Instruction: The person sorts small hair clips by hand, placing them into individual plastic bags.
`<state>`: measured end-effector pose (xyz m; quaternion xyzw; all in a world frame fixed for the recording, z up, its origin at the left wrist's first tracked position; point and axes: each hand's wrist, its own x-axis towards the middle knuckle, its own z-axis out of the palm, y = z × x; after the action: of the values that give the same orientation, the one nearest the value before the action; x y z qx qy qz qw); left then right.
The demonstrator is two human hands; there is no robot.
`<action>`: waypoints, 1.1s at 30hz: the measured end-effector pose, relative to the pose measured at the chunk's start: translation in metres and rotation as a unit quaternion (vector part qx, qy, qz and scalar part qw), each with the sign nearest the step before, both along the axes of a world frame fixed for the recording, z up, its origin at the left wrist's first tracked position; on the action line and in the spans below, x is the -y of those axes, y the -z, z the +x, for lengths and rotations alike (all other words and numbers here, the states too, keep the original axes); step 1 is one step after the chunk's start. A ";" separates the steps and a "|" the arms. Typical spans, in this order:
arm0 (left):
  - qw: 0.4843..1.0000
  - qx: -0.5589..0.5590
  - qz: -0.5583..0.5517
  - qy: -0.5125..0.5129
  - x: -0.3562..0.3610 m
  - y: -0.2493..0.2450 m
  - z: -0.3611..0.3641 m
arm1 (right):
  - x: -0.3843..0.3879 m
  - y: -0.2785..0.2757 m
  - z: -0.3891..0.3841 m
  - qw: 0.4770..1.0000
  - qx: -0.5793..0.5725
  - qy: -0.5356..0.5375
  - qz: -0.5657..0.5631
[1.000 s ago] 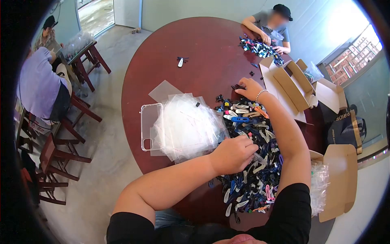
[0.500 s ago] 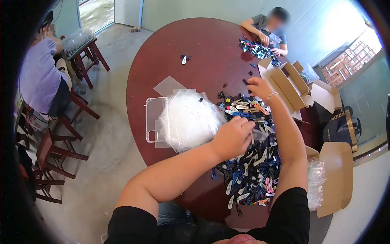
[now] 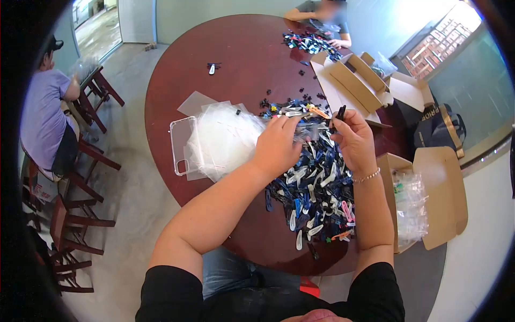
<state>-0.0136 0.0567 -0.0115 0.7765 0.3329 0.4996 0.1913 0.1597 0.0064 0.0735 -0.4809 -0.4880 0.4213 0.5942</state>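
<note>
My left hand (image 3: 279, 142) has its fingers closed on a clear plastic bag (image 3: 310, 132) above the pile of hair clips. In my right hand (image 3: 355, 140), a black hair clip (image 3: 341, 112) is pinched between thumb and fingers, just right of the bag's mouth. Beneath both hands spreads a large heap of snap hair clips (image 3: 316, 201), mostly black, navy and white with a few pink and orange ones. Left of it lies a loose stack of clear plastic bags (image 3: 228, 137), with a small black clip on top. A transparent phone case (image 3: 174, 147) rests at the stack's left edge.
Small black clips are scattered beyond the heap. Open cardboard boxes (image 3: 354, 88) stand at the right, and another box (image 3: 448, 188) beside them has plastic packets (image 3: 410, 206). Across the round table (image 3: 182, 70), a person sits by another clip pile (image 3: 311, 42). Another person sits at far left.
My right hand has come back from the far side of the heap toward my left hand, bringing a black clip to the bag. The whole view has shifted slightly.
</note>
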 end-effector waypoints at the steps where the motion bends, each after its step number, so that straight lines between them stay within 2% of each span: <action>1: 1.000 -0.001 0.002 0.005 0.001 0.000 0.000 | 0.005 0.003 -0.002 1.000 -0.001 0.005 0.002; 3: 0.999 -0.015 0.010 0.034 0.003 -0.001 0.000 | 0.012 0.009 -0.006 0.999 0.017 0.032 0.035; 7: 0.999 -0.016 0.016 0.040 0.005 0.004 0.002 | 0.018 0.022 -0.013 0.997 0.021 0.069 0.031; 13: 0.997 -0.040 -0.014 0.060 0.009 0.001 0.002 | 0.014 0.027 -0.018 0.998 -0.010 0.039 0.038; 18: 0.998 -0.024 -0.022 0.045 0.006 0.003 0.002 | 0.011 0.031 -0.026 0.994 0.035 0.065 0.077; 24: 1.000 -0.014 -0.023 0.010 0.004 0.001 0.000 | 0.007 0.043 -0.014 0.995 0.029 0.078 0.054; 29: 0.999 -0.013 -0.032 0.035 0.005 0.002 0.002 | 0.008 0.046 -0.015 0.994 0.069 0.075 0.041; 33: 1.000 0.007 -0.018 0.018 0.005 0.003 0.003 | 0.010 0.046 -0.019 0.994 0.025 0.108 0.015</action>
<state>-0.0102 0.0517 -0.0147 0.7757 0.3260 0.4952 0.2163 0.1404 -0.0032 0.0280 -0.5320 -0.4542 0.3353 0.6310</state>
